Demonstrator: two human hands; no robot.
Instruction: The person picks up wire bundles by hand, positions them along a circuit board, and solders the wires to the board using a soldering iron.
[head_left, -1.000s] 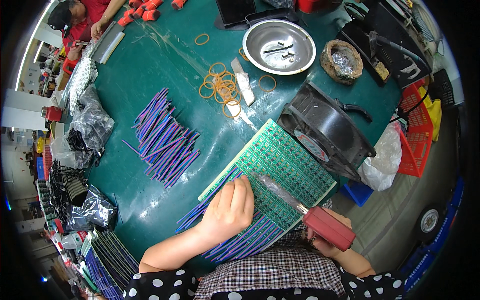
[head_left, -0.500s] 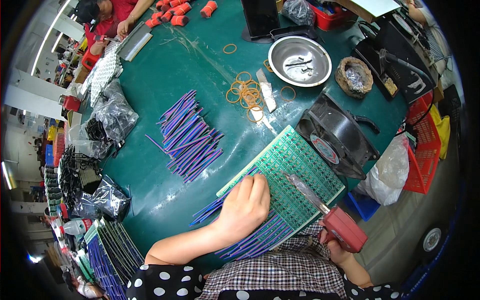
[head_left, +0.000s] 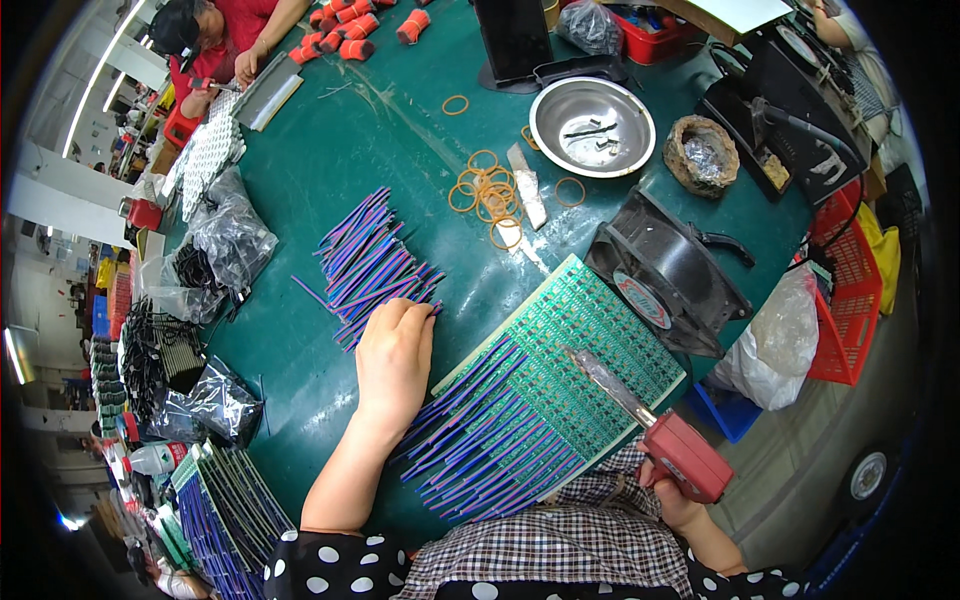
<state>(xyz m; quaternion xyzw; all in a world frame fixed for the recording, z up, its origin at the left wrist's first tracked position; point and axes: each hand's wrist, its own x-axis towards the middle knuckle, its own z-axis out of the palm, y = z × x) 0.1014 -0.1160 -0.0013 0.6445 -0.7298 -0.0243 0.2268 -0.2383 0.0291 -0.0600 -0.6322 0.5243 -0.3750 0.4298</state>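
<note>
My left hand (head_left: 393, 350) is over the near right end of a loose pile of short blue-and-purple wires (head_left: 362, 262). Its fingers are pinched together on a wire there; the fingertips are partly hidden. In my right hand (head_left: 672, 497), closed round its handle, is a red soldering gun (head_left: 688, 457). The gun's metal tip points up and left over a green circuit board panel (head_left: 610, 345). Many similar wires (head_left: 490, 450) are lined up along the panel's lower left side, their free ends hanging off toward me.
Beside the panel stands a black fan (head_left: 668, 270). Farther back are a steel bowl (head_left: 592, 128), rubber bands (head_left: 487, 190) and a rough brown dish (head_left: 701, 156). Bundled wired boards (head_left: 225, 510) lie at lower left. A co-worker in red (head_left: 235, 40) works at far left.
My left hand has moved from the panel's left edge, up and left, to the wire pile. The row of wires on the panel is now uncovered. My right hand and the soldering gun stay put.
</note>
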